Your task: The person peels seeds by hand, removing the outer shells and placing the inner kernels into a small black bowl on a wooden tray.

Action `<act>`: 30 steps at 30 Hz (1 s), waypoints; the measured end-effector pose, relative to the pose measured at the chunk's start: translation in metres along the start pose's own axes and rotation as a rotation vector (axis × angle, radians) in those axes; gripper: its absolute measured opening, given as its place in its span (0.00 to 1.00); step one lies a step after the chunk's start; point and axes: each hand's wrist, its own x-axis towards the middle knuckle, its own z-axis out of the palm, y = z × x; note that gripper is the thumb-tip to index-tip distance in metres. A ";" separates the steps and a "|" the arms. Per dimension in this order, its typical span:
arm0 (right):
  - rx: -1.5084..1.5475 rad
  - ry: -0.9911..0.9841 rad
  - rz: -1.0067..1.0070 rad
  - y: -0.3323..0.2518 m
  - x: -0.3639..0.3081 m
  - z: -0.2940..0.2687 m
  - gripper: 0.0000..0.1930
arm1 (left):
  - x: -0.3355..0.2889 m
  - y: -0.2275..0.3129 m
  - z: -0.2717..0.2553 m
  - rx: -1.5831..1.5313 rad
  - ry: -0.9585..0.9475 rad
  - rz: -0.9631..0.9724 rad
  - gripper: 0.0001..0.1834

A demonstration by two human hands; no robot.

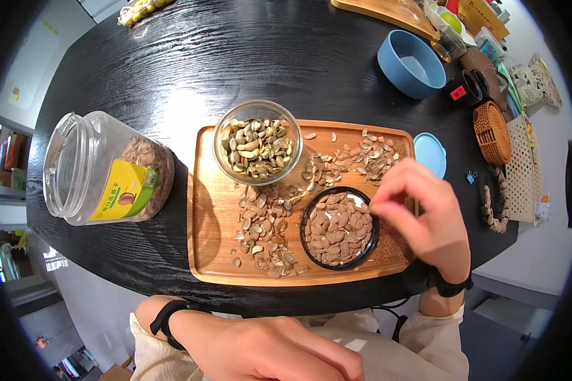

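My right hand point(419, 216) is over the right rim of a round black dish point(306, 244) filled with brown unshelled seeds point(337, 228). Its thumb and forefinger are pinched together; whatever lies between them is hidden. Low in the picture, my left hand point(273, 349) shows its back, with its fingertips out of sight. Just beyond the dish stands a clear glass bowl point(221, 159) of green pumpkin seed kernels point(257, 149). Empty brown shells point(264, 222) are scattered on the wooden tray point(213, 267) around bowl and dish.
Left of the tray, an open clear plastic jar point(76, 171) with a yellow label lies tilted, brown seeds inside. A blue bowl point(412, 63), light-blue lid point(430, 154), black cup point(464, 89) and woven basket point(491, 133) stand to the right on the black table point(311, 70).
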 end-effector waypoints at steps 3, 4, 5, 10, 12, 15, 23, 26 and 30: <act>-0.063 0.118 0.114 0.015 0.002 0.005 0.05 | 0.004 0.006 -0.005 0.033 -0.061 -0.017 0.10; -0.114 0.176 0.068 0.019 0.003 0.009 0.06 | 0.004 0.010 -0.008 0.055 -0.080 -0.023 0.10; -0.164 0.234 0.021 0.020 0.004 0.011 0.07 | 0.003 0.015 -0.010 0.079 -0.098 -0.029 0.11; -0.139 0.021 -0.150 0.010 0.004 0.016 0.09 | 0.005 0.041 -0.009 0.943 0.180 -0.201 0.05; -0.217 -0.011 -0.164 0.006 0.007 0.024 0.10 | 0.008 0.045 0.000 1.247 0.406 -0.355 0.05; -0.282 -0.007 -0.189 0.005 0.009 0.033 0.08 | 0.002 0.025 -0.010 1.837 0.689 -0.249 0.08; -0.232 0.047 -0.251 0.011 0.008 0.036 0.08 | 0.006 0.020 -0.028 2.190 0.654 -0.108 0.09; -0.188 0.132 -0.273 0.012 0.001 0.033 0.09 | 0.002 0.023 -0.024 1.960 0.575 -0.326 0.11; -0.165 0.185 -0.388 0.002 -0.002 0.030 0.11 | 0.008 0.014 -0.023 1.739 0.584 -0.273 0.14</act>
